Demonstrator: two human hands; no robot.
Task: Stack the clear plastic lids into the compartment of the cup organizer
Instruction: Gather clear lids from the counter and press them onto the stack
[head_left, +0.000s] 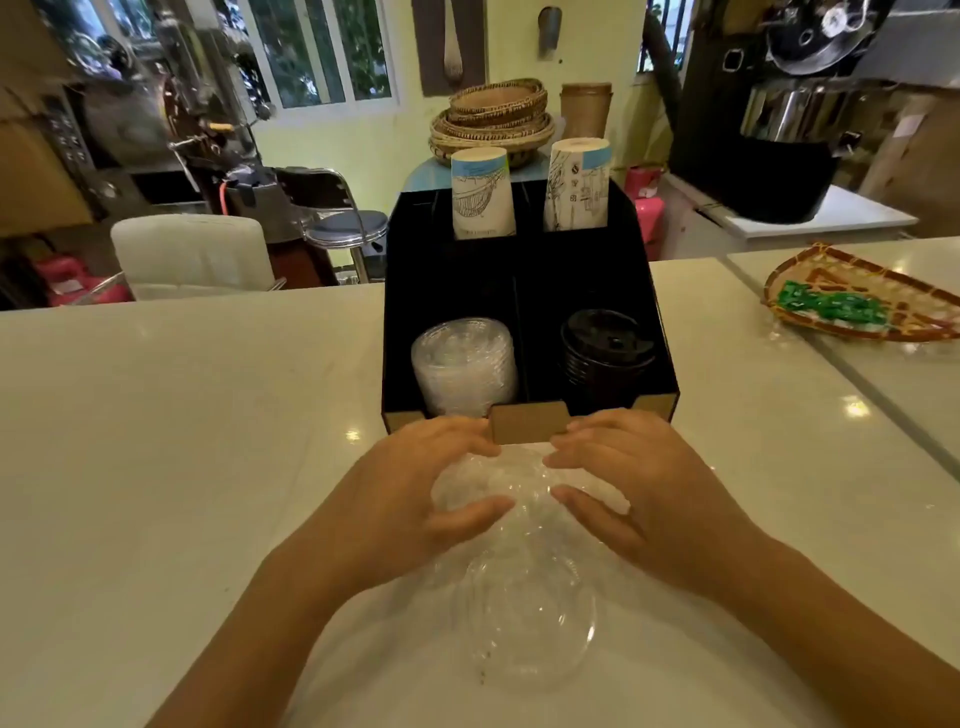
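Clear plastic lids (524, 499) lie gathered between both hands on the white counter (182, 441), just in front of the cup organizer (524, 291), with one loose clear lid (530, 629) lying nearer the counter's near edge. The left hand (415, 493) and right hand (644, 493) cup the gathered lids from opposite sides, fingers curled inward and thumbs pressing toward each other, which appears intended to square the lids into one column before lifting; whether they are gripped firmly cannot be told. The organizer's front-left compartment already holds a stack of clear lids (465, 366), lying on its side against the front wall, so it is judged the target. The front-right compartment holds black lids (605, 353), and two paper cup stacks (483, 192) stand inverted in the rear compartments.
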